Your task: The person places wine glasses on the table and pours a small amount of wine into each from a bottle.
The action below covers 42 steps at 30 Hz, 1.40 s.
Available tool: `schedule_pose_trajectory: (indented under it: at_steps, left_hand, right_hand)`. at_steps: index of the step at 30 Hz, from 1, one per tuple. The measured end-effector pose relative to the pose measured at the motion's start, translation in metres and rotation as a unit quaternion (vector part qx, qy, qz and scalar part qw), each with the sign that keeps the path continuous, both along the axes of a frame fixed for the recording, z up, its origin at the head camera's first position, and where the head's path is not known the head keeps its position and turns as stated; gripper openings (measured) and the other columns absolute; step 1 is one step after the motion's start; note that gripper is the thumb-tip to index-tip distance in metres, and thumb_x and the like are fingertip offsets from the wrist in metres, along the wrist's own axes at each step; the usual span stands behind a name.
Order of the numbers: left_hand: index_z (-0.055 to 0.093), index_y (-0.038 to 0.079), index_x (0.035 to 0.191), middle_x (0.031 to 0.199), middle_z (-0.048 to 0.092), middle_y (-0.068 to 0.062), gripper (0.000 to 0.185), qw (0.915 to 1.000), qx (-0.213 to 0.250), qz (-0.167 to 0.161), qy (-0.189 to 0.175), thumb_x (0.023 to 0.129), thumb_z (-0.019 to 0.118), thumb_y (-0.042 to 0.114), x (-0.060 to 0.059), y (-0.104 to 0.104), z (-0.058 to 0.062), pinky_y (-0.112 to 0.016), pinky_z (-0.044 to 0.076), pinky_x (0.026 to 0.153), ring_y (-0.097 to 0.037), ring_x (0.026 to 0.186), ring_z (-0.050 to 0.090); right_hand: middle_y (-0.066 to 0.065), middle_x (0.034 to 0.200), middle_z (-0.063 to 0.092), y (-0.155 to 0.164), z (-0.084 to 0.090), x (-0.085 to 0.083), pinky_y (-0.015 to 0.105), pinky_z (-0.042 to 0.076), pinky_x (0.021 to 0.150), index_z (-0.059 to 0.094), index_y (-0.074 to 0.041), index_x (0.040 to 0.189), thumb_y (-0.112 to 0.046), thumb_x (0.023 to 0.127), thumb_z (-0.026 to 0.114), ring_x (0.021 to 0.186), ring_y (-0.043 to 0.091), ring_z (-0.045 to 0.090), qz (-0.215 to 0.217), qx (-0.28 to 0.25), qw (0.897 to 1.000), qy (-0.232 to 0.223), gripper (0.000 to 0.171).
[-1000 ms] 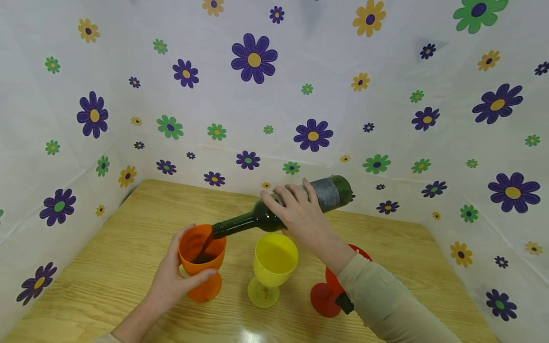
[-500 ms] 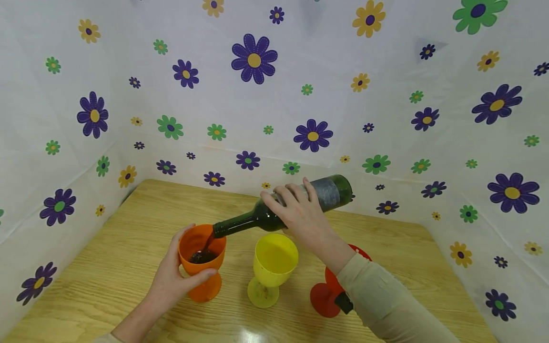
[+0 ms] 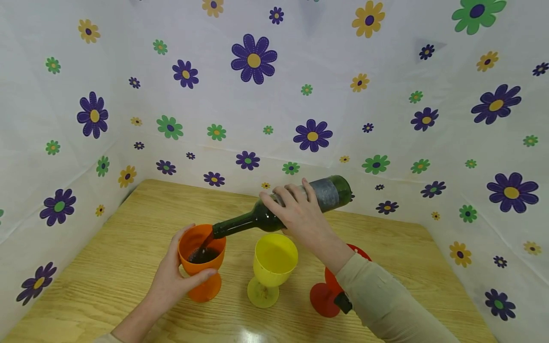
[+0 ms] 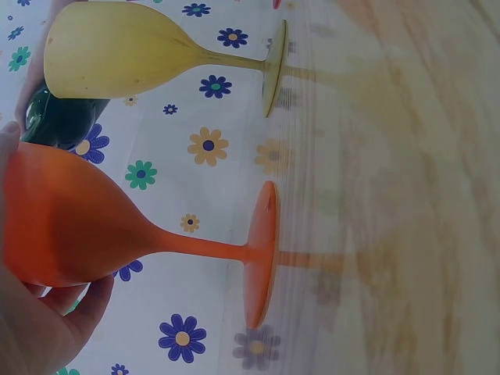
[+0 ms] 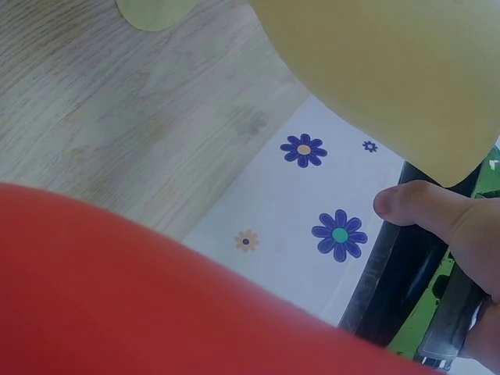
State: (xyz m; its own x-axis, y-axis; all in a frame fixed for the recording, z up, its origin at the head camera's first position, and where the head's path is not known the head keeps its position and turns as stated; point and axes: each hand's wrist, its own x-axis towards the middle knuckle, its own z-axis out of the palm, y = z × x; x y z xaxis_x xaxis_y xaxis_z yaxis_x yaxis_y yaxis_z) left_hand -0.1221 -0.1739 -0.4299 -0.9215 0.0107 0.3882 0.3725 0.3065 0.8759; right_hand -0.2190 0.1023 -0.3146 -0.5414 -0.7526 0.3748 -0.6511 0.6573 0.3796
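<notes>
Fingers (image 3: 312, 193) of the right hand (image 3: 304, 221) curl over the body of the green bottle (image 3: 265, 218); those of the left hand (image 3: 171, 280) wrap the bowl of the orange goblet (image 3: 216, 262), thumb (image 3: 201, 277) on its near side. The bottle, tilted above the worktop (image 3: 150, 228) with its base far right and its mouth at the goblet's rim, looks like glass: probably rigid, weighty, breakable and slick if wet, best gripped round the body, as here. The goblet stands upright left of the yellow goblet (image 3: 274, 279); its matte wall suggests light, stiffish plastic, easily tipped, so a hold round the bowl should steady it. The dark liquid (image 3: 205, 256) inside would likely slop if jolted. The right forearm (image 3: 386, 302) slants in from the near right, partly over the red goblet (image 3: 325, 300), back of the hand upward; the left forearm (image 3: 137, 317) reaches in from the near left.
</notes>
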Motion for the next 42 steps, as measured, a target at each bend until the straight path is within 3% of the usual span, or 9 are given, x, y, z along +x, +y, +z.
schedule_pose_trajectory:
  at_steps: [5, 12, 42]
  left_hand:
    - [0.027, 0.02, 0.148, 0.13, 0.052, 0.001, 0.093, 1.0, -0.001, 0.001, 0.001, 0.073, 0.084, 0.016, 0.0001, 0.0, 0.0, -0.015, 0.037, 0.094, -0.01, 0.111, 0.052]
    - [0.028, 0.027, 0.146, 0.13, 0.052, 0.001, 0.093, 1.0, 0.003, -0.001, 0.002, 0.073, 0.084, 0.015, -0.0003, 0.0002, 0.0003, -0.015, 0.037, 0.094, -0.011, 0.111, 0.052]
    - [0.028, 0.027, 0.147, 0.128, 0.054, 0.0, 0.095, 1.0, -0.004, 0.004, 0.008, 0.072, 0.085, 0.014, -0.0017, 0.0003, -0.002, -0.016, 0.036, 0.094, -0.015, 0.112, 0.053]
  right_hand:
    - [0.01, 0.13, 0.05, -0.0001, -0.0008, -0.0006, 0.06, 0.02, 0.108, 0.038, -0.024, 0.142, -0.036, 0.064, 0.089, 0.121, 0.033, 0.043, 0.002, -0.003, 1.0, 0.001, 0.095]
    - [0.01, 0.131, 0.05, 0.0002, -0.001, -0.0007, 0.061, 0.02, 0.107, 0.037, -0.025, 0.144, -0.036, 0.065, 0.089, 0.122, 0.033, 0.043, -0.002, -0.004, 1.0, -0.013, 0.095]
    - [0.011, 0.131, 0.05, -0.0023, -0.002, -0.0019, 0.063, 0.023, 0.105, 0.038, -0.025, 0.142, -0.028, 0.068, 0.087, 0.12, 0.034, 0.045, -0.033, -0.001, 0.995, -0.092, 0.088]
